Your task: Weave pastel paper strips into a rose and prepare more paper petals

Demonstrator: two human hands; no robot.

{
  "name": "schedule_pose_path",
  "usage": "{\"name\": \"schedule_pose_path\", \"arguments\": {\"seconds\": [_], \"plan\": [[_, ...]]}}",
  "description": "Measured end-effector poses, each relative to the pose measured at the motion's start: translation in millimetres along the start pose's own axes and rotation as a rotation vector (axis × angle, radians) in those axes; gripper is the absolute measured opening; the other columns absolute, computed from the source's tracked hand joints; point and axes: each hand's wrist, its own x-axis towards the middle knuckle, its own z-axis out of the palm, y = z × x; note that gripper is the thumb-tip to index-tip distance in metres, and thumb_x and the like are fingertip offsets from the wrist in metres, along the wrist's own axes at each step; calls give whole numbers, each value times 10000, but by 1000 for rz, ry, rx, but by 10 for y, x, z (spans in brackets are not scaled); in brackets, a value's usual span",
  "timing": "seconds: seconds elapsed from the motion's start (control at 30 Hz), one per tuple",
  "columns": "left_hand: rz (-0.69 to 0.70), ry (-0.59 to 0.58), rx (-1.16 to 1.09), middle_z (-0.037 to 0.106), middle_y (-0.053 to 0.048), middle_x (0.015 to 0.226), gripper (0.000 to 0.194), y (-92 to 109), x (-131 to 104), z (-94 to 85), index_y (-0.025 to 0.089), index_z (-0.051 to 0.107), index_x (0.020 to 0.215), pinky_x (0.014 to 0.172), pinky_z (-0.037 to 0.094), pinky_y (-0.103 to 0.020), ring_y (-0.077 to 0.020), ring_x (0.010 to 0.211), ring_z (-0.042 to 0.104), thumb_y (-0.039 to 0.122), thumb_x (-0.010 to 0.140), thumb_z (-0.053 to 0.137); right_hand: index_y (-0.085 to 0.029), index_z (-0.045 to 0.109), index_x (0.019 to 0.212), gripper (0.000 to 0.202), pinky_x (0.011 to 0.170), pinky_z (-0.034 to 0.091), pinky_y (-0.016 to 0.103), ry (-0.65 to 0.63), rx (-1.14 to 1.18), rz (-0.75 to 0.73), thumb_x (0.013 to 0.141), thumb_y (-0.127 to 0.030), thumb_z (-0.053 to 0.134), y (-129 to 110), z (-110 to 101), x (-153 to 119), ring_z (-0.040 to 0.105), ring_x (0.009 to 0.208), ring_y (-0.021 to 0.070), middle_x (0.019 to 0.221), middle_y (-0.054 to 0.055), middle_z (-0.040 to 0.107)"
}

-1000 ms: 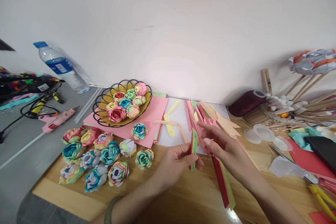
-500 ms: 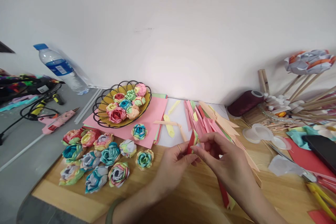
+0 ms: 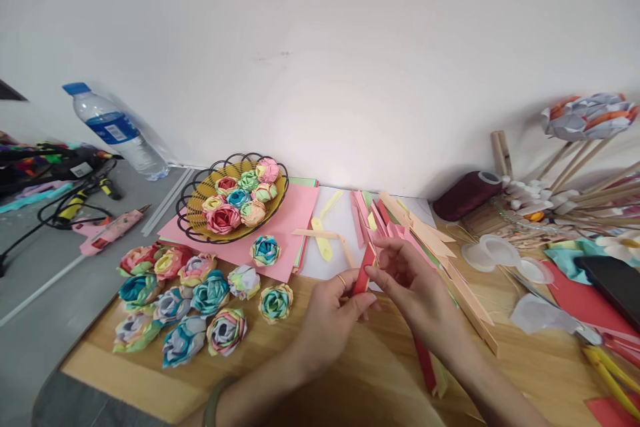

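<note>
Between my two hands is a folded red paper strip (image 3: 365, 271), held upright over the wooden table. My left hand (image 3: 334, 310) pinches its lower end between thumb and fingers. My right hand (image 3: 411, 280) grips its edge higher up, thumb against the red face. Below my right wrist a red and pale green strip (image 3: 426, 368) lies on the table, partly covered by the arm. Just behind my hands is a pile of pink, red, green and peach paper strips (image 3: 400, 227). Yellow folded strips (image 3: 323, 240) lie on white paper to the left.
Several paper flowers (image 3: 181, 340) sit at the left, beside a yellow basket (image 3: 193, 220) holding more. Farther left are a pink glue gun (image 3: 113, 230) and a water bottle (image 3: 117, 130). At the right are yellow-handled scissors (image 3: 610, 380), a thread spool (image 3: 463, 197) and a black phone (image 3: 610, 287).
The red strip has turned, so more of its red face and less of its green inner side shows. My right thumb and fingers have shifted slightly on it.
</note>
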Motion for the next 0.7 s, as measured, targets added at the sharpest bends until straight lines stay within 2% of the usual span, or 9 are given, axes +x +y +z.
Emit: {"name": "schedule_pose_path", "arguments": {"seconds": [0.07,0.17,0.3,0.4,0.5,0.6,0.7], "plan": [[-13,-30,-28,567,4,636,127,-8,7,4,142,597,770,544,375,-214,-87,542,432,257,752,545,-188,541,965,251,563,423,251,-133,71,35,801,-378,533,-35,-52,19,515,624,136,681,-17,517],[-33,-64,-34,586,-6,653,134,-27,11,10,141,594,758,531,368,-213,-80,527,429,267,751,549,-184,568,776,226,554,402,244,-293,90,67,803,-404,524,-139,-122,19,502,599,128,613,-26,512],[-96,-111,-5,560,6,626,216,-40,14,-5,138,587,802,454,309,-197,-61,467,374,342,769,526,-176,534,590,332,486,323,224,-249,60,42,809,-427,523,-177,-185,27,402,509,96,520,-43,448],[-140,-203,-28,412,60,515,335,-38,16,-34,134,575,833,399,218,-194,-49,406,286,447,803,457,-168,560,588,358,483,313,226,-245,128,88,806,-450,521,-107,-221,54,386,498,92,510,-36,467],[-172,-285,-110,299,89,489,354,-44,15,-50,141,553,814,393,158,-201,-45,399,206,481,802,456,-159,574,593,357,455,291,219,-219,266,169,777,-464,554,-21,-212,51,362,472,81,498,-34,477],[-166,-233,-121,266,100,474,341,-66,-3,-25,153,510,766,407,133,-210,-51,412,168,492,787,480,-157,603,682,308,462,315,210,-181,384,217,714,-462,627,23,-138,-27,388,484,77,548,-33,505],[-150,-179,-48,291,96,480,343,-88,-47,37,162,476,741,428,168,-210,-57,425,199,501,790,462,-165,585,670,300,532,363,220,-168,366,188,697,-458,645,25,-77,-170,445,565,98,606,-21,528]]}}
